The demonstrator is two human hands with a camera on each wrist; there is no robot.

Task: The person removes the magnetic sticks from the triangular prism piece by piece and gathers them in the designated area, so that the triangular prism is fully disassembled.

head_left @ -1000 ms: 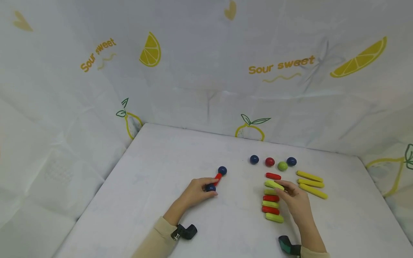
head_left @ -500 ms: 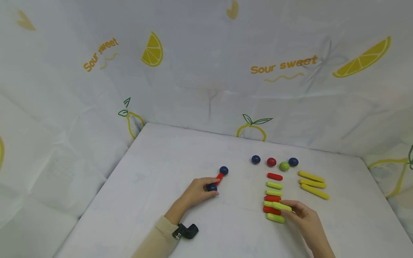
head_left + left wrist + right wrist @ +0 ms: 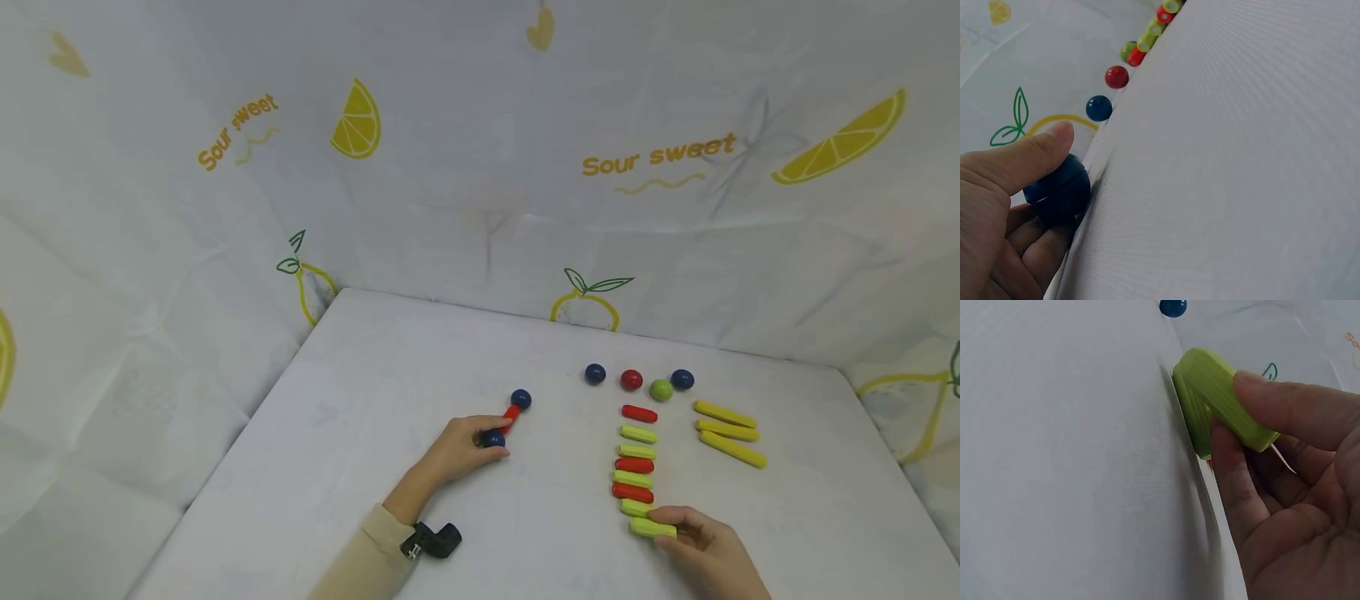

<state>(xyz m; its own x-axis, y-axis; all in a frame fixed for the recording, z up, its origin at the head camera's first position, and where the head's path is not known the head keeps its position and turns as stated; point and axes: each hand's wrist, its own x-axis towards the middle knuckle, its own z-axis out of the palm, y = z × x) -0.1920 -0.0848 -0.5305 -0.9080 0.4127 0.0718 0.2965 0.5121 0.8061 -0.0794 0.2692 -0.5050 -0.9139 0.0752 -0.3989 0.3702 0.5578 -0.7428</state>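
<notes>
My left hand [image 3: 450, 452] grips a blue ball [image 3: 492, 438] between thumb and fingers. A short red rod [image 3: 511, 419] runs from that ball to a second blue ball [image 3: 521, 399]. In the left wrist view the gripped blue ball [image 3: 1060, 190] fills the thumb-and-finger grasp. My right hand [image 3: 712, 546] pinches a short yellow-green rod [image 3: 649, 527] at the near end of a column of short rods. In the right wrist view this ridged rod [image 3: 1225, 397] lies tilted against another yellow-green rod [image 3: 1192, 419]; whether they touch I cannot tell.
Short red rods [image 3: 639, 413] and yellow-green rods [image 3: 638, 433] form the column. Behind it stand a blue ball [image 3: 595, 373], a red ball [image 3: 632, 379], a green ball [image 3: 661, 389] and another blue ball [image 3: 682, 379]. Three long yellow rods [image 3: 726, 414] lie right. A printed cloth [image 3: 465, 167] hangs behind.
My right hand has carried the yellow-green rod from near the far end of the column, past the other rods, to its near end. The left hand keeps its hold in place.
</notes>
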